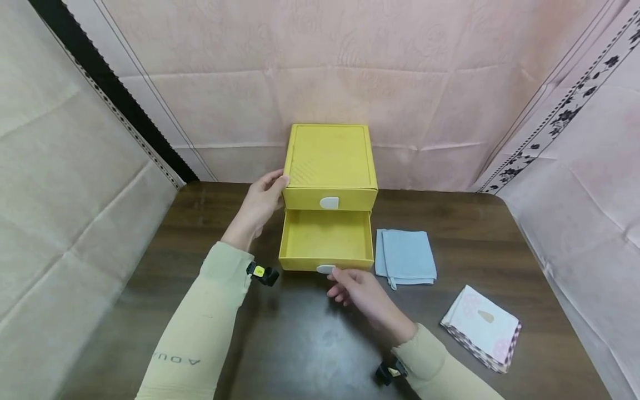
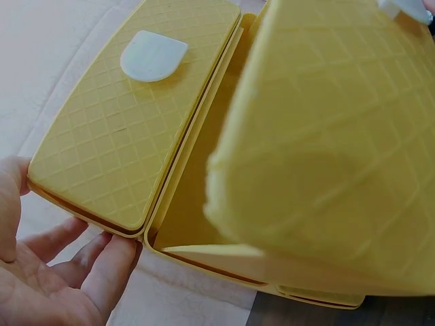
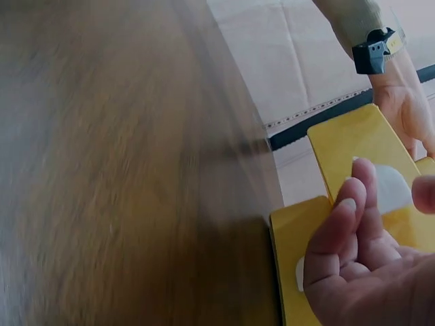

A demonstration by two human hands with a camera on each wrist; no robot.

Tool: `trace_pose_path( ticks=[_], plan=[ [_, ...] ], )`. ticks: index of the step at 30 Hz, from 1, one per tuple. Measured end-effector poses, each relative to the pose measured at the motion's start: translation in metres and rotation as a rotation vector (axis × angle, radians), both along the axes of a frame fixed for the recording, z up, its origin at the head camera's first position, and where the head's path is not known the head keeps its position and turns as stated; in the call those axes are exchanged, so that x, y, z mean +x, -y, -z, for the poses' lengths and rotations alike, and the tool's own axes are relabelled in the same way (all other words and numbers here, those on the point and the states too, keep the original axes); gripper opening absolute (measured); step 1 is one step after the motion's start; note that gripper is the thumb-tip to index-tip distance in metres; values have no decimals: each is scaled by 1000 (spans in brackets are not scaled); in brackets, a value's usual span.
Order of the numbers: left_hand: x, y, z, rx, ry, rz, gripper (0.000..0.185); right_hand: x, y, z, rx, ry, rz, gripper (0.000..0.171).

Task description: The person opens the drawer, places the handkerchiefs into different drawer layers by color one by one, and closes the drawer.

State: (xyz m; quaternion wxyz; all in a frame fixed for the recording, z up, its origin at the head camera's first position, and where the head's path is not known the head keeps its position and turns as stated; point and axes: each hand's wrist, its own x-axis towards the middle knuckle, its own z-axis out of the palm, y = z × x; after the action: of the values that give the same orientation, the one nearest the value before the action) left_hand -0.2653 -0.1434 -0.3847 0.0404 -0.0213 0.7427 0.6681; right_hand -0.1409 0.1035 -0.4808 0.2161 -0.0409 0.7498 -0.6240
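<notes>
A yellow drawer box [image 1: 331,155] with white tabs stands on the table against the cloth backdrop. One drawer [image 1: 327,236] is pulled out below the top one, and its inside looks bare. My left hand [image 1: 262,200] rests against the box's left side, thumb at the top front corner; in the left wrist view its fingertips [image 2: 112,265] touch the side wall. At the drawer front my right hand [image 1: 365,294] pinches the white tab [image 1: 326,269] with thumb and fingers. The right wrist view shows a lower front [image 3: 297,231] with a white tab beneath the open drawer.
Just right of the box lies a folded light-blue cloth [image 1: 407,256]. Farther right is a folded white patterned cloth [image 1: 482,325] with a checked edge. Pale cloth sheets [image 1: 325,94] hang behind and at both sides of the dark wooden table [image 1: 300,344].
</notes>
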Motion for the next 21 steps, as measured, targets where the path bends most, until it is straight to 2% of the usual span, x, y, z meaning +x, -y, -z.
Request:
trace_pose_path(
  ticks=[9, 12, 21],
  plan=[
    [-1, 0, 1, -2, -15, -7, 56, 0, -30, -2, 46, -66, -143, 37],
    [-1, 0, 2, 2, -10, -5, 56, 0, -43, -3, 85, -88, -142, 40],
    [0, 0, 5, 10, -22, -5, 54, -7, -82, 6, 201, -61, -77, 52]
  ],
)
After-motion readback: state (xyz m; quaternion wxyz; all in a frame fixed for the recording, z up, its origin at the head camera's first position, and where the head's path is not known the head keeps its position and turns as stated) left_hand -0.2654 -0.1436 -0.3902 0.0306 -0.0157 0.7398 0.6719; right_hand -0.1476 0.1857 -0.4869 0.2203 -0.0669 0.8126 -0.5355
